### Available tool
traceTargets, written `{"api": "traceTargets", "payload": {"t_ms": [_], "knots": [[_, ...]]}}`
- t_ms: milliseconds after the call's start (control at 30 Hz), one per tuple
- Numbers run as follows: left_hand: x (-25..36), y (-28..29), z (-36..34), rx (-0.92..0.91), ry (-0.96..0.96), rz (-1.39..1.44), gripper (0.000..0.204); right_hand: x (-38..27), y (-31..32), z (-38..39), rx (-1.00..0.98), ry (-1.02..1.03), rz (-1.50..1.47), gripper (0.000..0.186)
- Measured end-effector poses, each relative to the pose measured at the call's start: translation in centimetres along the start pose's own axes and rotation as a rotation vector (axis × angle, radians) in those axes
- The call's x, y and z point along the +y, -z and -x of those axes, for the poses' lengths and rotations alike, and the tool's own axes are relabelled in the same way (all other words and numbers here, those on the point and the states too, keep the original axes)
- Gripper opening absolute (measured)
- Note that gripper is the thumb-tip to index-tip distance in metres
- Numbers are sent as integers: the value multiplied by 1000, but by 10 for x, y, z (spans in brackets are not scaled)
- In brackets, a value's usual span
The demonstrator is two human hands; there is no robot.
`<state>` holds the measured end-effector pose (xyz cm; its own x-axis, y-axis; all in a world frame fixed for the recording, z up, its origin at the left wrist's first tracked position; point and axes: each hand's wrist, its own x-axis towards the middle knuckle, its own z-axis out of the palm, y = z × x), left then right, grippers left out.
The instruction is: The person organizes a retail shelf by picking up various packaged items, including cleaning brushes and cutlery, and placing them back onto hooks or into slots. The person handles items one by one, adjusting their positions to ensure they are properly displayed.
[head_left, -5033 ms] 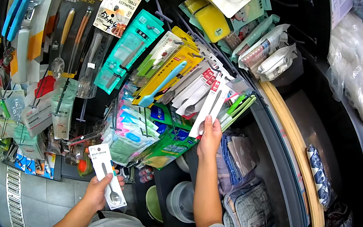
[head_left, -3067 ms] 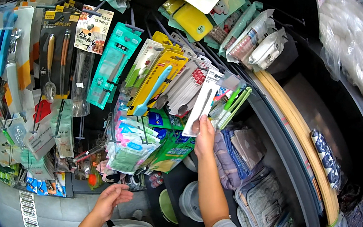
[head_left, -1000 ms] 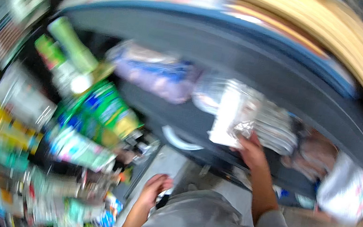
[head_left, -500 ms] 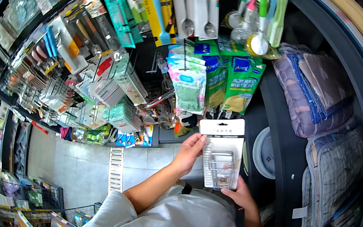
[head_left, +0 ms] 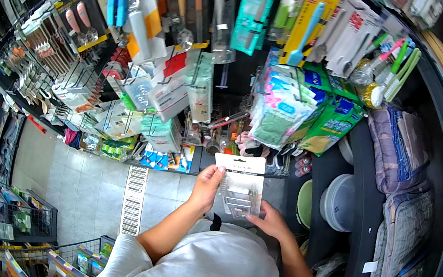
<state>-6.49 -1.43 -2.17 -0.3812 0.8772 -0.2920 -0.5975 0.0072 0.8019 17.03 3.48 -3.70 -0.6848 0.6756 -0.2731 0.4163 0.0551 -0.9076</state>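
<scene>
In front of my body I hold a flat blister pack [head_left: 241, 183], a white card with a hang hole at its top and a clear plastic bubble. What lies inside looks like a thin metal wire piece; its kind I cannot make out. My left hand [head_left: 206, 187] grips the card's upper left edge, thumb on the front. At the lower right corner my right hand [head_left: 271, 222] pinches the pack. Beyond it hang packs of gloves [head_left: 285, 111] in white and green bags.
Hooks on the rack ahead carry carded spoons, a blue-handled brush [head_left: 305, 36] and several brushes [head_left: 378, 82]. To the right, a shelf holds folded quilts [head_left: 396, 149] and plastic basins [head_left: 341, 201]. Wire baskets [head_left: 37, 219] stand at the lower left on the tiled floor [head_left: 86, 187].
My view has turned, so the rack's goods sit farther right in it. The blister pack and both hands appear farther left and slightly lower, with both hands still on the pack.
</scene>
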Motion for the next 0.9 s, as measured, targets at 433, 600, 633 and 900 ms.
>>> {"api": "traceTargets", "payload": {"t_ms": [433, 600, 633, 900], "knots": [[66, 119, 0, 67, -41, 116, 20, -84, -102, -72, -108, 98, 16, 41], [77, 139, 0, 147, -155, 90, 18, -80, -101, -97, -168, 166, 23, 37], [82, 143, 1, 174, -176, 66, 18, -81, -99, -102, -182, 156, 25, 37], [125, 243, 11, 541, -337, 55, 15, -68, -113, -152, -314, 112, -61, 30]]}}
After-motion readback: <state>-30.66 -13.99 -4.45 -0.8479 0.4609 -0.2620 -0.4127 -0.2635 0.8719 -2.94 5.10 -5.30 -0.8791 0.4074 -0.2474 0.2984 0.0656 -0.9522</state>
